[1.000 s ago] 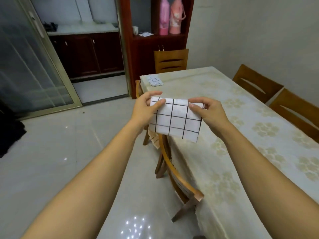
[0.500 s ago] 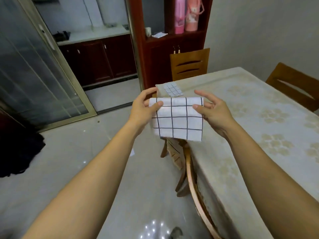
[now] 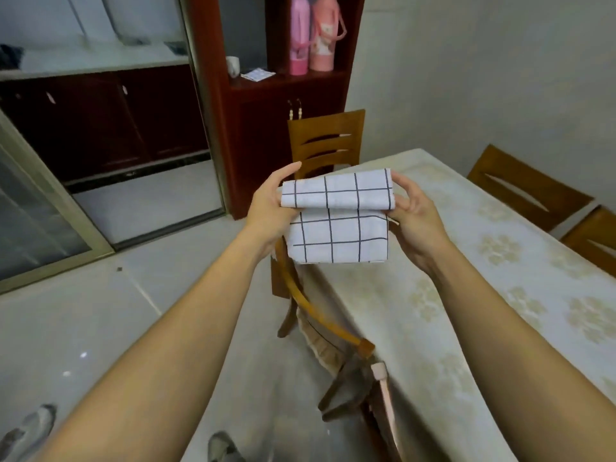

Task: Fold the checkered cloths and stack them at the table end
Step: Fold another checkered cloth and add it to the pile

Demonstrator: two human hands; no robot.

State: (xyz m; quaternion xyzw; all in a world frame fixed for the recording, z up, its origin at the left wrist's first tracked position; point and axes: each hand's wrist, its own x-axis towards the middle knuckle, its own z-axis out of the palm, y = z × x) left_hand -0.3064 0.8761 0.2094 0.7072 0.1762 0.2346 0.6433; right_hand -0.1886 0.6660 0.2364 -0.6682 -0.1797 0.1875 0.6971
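Left hand (image 3: 270, 208) and right hand (image 3: 413, 211) grip the checkered cloth (image 3: 336, 225); its 12 o'clock edge now rolls forward, starting another fold.

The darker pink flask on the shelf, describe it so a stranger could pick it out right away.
Start at the dark red wooden cabinet behind the table. On its open shelf stand two tall flasks side by side. The darker pink flask is the left one, magenta and plain; the paler flask to its right has a handle.
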